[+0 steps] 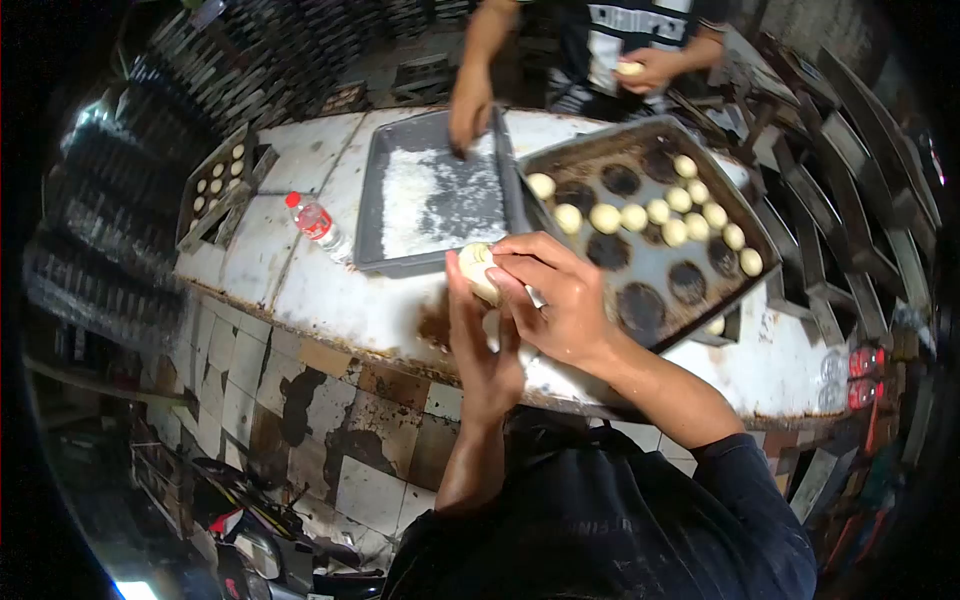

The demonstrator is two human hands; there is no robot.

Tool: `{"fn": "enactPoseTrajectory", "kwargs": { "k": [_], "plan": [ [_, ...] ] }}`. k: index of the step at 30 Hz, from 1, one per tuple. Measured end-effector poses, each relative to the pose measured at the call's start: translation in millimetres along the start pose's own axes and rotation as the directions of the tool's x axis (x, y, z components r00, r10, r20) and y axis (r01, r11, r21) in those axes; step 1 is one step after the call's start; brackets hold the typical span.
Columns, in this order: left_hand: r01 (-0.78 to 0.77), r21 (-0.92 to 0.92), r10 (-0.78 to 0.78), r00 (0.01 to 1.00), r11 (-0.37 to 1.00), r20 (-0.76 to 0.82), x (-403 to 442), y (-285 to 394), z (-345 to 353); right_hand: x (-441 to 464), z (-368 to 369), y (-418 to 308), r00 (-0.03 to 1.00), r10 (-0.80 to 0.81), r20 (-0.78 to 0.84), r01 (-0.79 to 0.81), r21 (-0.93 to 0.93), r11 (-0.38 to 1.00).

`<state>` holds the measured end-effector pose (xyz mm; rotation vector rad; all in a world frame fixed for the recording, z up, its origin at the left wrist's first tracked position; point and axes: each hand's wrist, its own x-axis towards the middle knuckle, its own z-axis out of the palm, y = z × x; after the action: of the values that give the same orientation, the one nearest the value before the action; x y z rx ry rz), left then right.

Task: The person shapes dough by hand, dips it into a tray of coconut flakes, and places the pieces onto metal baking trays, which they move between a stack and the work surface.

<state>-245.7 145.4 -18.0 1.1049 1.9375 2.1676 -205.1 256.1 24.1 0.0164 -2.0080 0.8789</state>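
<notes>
Above the table's near edge, my left hand [482,362] and my right hand [562,300] hold one pale dough ball [479,272] between them. The left fingers support it from the left and below. My right fingertips pinch at its top right, where thin greenish lines show on the dough. Just beyond my hands lies a grey tray [377,205] with white, flour-like powder [412,200] spread unevenly in it. To the right, a dark, stained baking pan [690,330] carries several round dough balls [634,218].
Across the table [325,300], a co-worker's hand [470,115] reaches into the grey tray; their other hand [650,70] holds a dough piece. A plastic bottle [315,222] lies left of the tray. Another pan [240,205] of dough balls stands far left. Metal racks [840,200] crowd the right.
</notes>
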Motion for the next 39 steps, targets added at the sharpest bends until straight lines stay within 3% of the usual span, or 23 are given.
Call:
{"fn": "enactPoseTrajectory", "kwargs": {
  "k": [2,3,5,7,9,10,11,13,14,15,17,19,21,22,23,25,27,29,31,34,35,37,39],
  "plan": [
    [0.099,-0.547,-0.141,0.989,0.831,-0.034,-21.6,29.8,13.4,-12.5,-41.8,-23.5,0.988,-0.155,0.006,0.155,-0.004,0.988],
    [0.135,-0.661,-0.170,0.985,0.738,0.011,-36.4,32.9,14.9,-22.5,-60.1,-30.9,0.978,-0.206,0.000,0.203,0.165,0.965],
    [0.053,-0.662,0.034,0.992,0.748,0.118,-61.4,37.0,28.7,-43.2,-99.6,-52.9,0.981,-0.173,0.089,0.158,0.153,0.975],
    [0.045,-0.525,0.032,0.990,0.850,0.137,-93.9,48.7,47.5,-68.5,-139.2,-66.3,0.996,-0.002,0.088,-0.009,0.123,0.992],
    [-0.035,-0.437,0.031,0.999,0.899,-0.018,-124.7,65.8,71.4,-91.2,-172.8,-74.2,0.943,0.224,0.244,-0.256,0.105,0.961],
    [-0.182,-0.234,0.165,0.982,0.955,-0.092,-134.5,58.2,78.2,-99.8,-185.6,-75.7,0.891,0.258,0.373,-0.342,0.179,0.922],
    [-0.182,-0.231,0.165,0.982,0.956,-0.090,-144.8,63.6,84.8,-110.3,-189.5,-79.8,0.892,0.257,0.372,-0.342,0.183,0.922],
    [-0.392,0.175,0.408,0.911,0.903,-0.068,-156.9,78.9,96.3,-130.5,-191.1,-87.8,0.977,0.192,0.098,-0.214,0.337,0.917],
    [-0.446,0.295,0.470,0.883,0.845,-0.011,-160.7,87.3,96.9,-136.0,-195.2,-92.4,0.991,0.100,0.093,-0.125,0.309,0.943],
    [-0.450,0.297,0.473,0.881,0.842,-0.007,-166.0,100.1,97.2,-136.8,-199.6,-103.7,0.991,0.099,0.089,-0.122,0.312,0.942],
    [-0.347,0.571,0.376,0.924,0.744,0.072,-178.4,123.9,96.7,-135.5,-207.6,-132.6,0.993,-0.015,0.120,0.000,0.122,0.993],
    [-0.432,0.581,0.412,0.894,0.690,0.175,-181.6,128.7,87.8,-145.8,-206.6,-142.9,0.992,-0.001,0.129,-0.006,0.056,0.998],
    [-0.267,0.202,0.274,0.962,0.942,-0.007,-185.5,132.1,83.6,-149.7,-204.3,-149.4,0.994,-0.085,0.072,0.079,0.082,0.993],
    [-0.271,0.198,0.278,0.961,0.942,-0.005,-187.0,134.2,78.6,-146.8,-202.8,-151.1,0.986,-0.156,0.060,0.152,0.065,0.986],
    [-0.200,-0.086,0.202,0.979,0.976,0.009,-189.0,136.8,71.4,-145.0,-200.7,-155.8,0.986,-0.157,0.060,0.153,0.065,0.986],
    [-0.007,-0.600,0.074,0.993,0.800,0.087,-191.7,142.6,55.2,-137.6,-196.6,-171.0,0.994,-0.102,0.044,0.096,0.114,0.989],
    [0.040,-0.646,0.044,0.992,0.762,0.114,-194.3,146.1,41.5,-132.3,-190.8,-194.4,0.948,0.261,0.182,-0.298,0.222,0.928],
    [-0.279,-0.400,0.347,0.932,0.873,0.108,-194.8,125.1,20.1,-139.2,-175.2,-186.9,0.943,0.153,0.295,-0.240,0.287,0.927],
    [-0.297,-0.324,0.333,0.941,0.898,0.062,-192.3,139.1,17.2,-150.6,-154.0,-186.1,0.988,-0.001,0.153,-0.057,0.373,0.926],
    [-0.247,-0.268,0.186,0.954,0.931,-0.234,-194.5,138.9,21.4,-157.7,-144.2,-206.1,0.988,0.016,0.155,-0.059,0.277,0.959],
    [-0.252,-0.272,0.189,0.953,0.929,-0.239,-194.3,139.3,24.1,-167.4,-136.4,-198.0,0.993,-0.069,0.097,0.046,0.222,0.974],
    [-0.235,-0.261,0.199,0.967,0.936,-0.158,-192.4,146.3,33.2,-175.5,-144.1,-186.3,0.987,-0.163,0.010,0.160,0.163,0.974],
    [-0.023,-0.634,0.101,0.991,0.773,0.088,-183.6,148.6,51.9,-177.9,-153.8,-182.7,0.981,-0.188,-0.050,0.193,0.163,0.968]
  ]
}}
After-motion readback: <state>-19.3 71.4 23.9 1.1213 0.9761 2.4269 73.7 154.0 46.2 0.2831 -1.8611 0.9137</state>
